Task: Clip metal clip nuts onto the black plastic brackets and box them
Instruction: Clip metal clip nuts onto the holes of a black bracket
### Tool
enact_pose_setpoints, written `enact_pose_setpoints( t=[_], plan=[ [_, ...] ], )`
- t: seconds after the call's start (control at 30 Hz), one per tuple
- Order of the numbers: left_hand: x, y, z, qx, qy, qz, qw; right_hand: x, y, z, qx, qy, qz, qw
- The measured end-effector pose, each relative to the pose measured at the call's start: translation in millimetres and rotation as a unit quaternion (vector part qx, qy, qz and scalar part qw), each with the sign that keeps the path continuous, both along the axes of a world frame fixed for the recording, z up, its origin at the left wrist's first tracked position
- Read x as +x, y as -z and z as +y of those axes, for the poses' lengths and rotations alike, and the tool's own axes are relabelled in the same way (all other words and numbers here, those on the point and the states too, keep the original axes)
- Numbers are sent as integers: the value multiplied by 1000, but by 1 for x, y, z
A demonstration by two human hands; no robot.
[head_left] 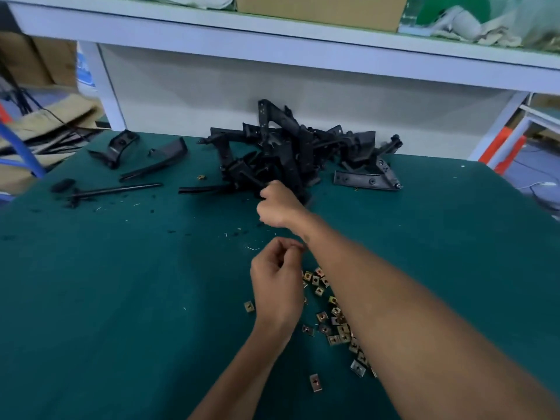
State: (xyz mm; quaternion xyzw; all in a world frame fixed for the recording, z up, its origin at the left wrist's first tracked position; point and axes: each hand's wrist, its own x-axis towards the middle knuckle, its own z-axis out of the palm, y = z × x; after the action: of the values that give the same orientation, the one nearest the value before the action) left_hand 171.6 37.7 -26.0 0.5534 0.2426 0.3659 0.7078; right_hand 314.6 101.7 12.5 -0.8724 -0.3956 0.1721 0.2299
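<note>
Dim, bluish light; soft blur, edges warped.

My right forearm covers part of the clip nuts. I can't tell what my left hand pinches. My right hand hides its fingertips in the blurred bracket pile.

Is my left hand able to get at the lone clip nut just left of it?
Probably yes. The left hand hovers beside that clip nut, which lies alone on the green mat, nothing covering it.
</note>
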Motion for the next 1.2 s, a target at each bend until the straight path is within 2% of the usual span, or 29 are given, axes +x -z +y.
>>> enact_pose_setpoints(
  t=[0.1, 0.17, 0.27, 0.37, 0.47, 0.57, 0.63, 0.7, 0.8, 0.9, 1.0, 1.1, 1.2],
  plan=[
    [1, -2, 1, -13, 0, 1, 1000, 1, -4, -19, 152, 62, 7, 986],
    [1, -4, 1, -31, 14, -16, 999, -4, -14, -47, 279, 92, 34, 955],
    [-2, -9, 1, -109, 54, -79, 989, -28, -31, -103, 402, 60, 48, 912],
    [-2, -18, 5, -215, 129, -125, 960, -63, -36, -157, 404, -56, 6, 913],
    [-7, -28, 9, -278, 227, -86, 929, -88, -32, -194, 321, -169, -33, 931],
    [-10, -22, 6, -215, 267, -111, 933, -96, -22, -215, 187, -190, 22, 963],
    [-13, -19, 1, -187, 250, -111, 943, -99, -17, -223, 222, -173, 83, 956],
    [-15, -24, -3, -177, 221, -93, 955, -99, -15, -228, 320, -140, 124, 929],
    [-14, -25, -3, -169, 168, -46, 970, -98, -10, -229, 393, -93, 110, 908],
    [-17, -25, -1, -123, 205, -51, 970, -102, -2, -220, 390, -91, 64, 914],
    [-20, -26, 3, -84, 215, -60, 971, -103, -1, -207, 344, -117, 4, 931],
    [-20, -29, 7, -80, 155, -71, 982, -101, -9, -198, 307, -144, -1, 941],
    [-19, -31, 13, -25, 16, -44, 999, -86, -20, -202, 378, -91, 33, 921]
  ],
)
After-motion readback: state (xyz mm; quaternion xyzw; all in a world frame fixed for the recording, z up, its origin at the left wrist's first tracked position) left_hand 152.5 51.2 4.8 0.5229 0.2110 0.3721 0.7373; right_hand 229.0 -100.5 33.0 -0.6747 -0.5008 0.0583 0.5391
